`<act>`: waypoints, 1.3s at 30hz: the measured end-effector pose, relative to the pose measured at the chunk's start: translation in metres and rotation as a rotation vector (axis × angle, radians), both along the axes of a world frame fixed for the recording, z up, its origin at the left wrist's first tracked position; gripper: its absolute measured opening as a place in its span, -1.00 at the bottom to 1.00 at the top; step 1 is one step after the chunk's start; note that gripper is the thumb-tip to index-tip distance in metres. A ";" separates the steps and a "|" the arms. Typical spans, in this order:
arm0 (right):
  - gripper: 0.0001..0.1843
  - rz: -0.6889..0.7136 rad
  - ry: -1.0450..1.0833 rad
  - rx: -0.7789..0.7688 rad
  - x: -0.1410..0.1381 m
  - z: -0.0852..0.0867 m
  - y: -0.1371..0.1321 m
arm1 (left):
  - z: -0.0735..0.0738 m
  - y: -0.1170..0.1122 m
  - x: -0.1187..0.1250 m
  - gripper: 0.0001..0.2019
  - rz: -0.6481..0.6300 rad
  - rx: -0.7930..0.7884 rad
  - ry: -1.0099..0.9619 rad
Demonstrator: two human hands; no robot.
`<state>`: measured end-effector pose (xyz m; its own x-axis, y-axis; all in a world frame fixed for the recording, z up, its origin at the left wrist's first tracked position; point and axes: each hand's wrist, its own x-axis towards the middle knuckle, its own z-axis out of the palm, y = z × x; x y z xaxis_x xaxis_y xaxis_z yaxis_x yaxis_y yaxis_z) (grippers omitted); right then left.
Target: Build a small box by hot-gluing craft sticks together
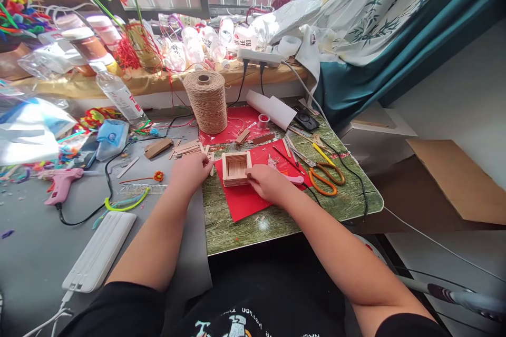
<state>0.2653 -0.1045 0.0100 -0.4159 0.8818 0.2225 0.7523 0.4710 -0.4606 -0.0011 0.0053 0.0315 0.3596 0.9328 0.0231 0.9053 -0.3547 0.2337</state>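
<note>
A small square box built of stacked craft sticks rests on a red sheet, its open top facing up. My right hand grips the box's right side, thumb and fingers closed at its near right corner. To the left, my left hand has its fingers pinched at a craft stick, beside a pile of loose craft sticks. The left fingertips partly hide what they hold. Right of the box, a pink glue gun lies partly behind my right hand.
Orange-handled scissors and a pencil lie at right. Behind stands a twine spool. Another pink glue gun, its black cord and a white power bank are at left. A power strip sits on the cluttered sill.
</note>
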 end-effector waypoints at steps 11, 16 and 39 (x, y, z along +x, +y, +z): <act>-0.86 -0.013 0.030 0.005 0.001 -0.005 0.002 | -0.002 -0.015 0.018 -0.86 -0.060 -0.012 -0.359; -0.87 -0.024 0.019 -0.024 0.000 0.001 0.002 | 0.011 -0.036 0.030 -0.79 -0.218 0.011 -0.690; -0.88 0.024 0.060 -0.033 0.001 0.008 0.003 | 0.000 -0.043 0.046 -0.87 -0.663 0.151 -0.533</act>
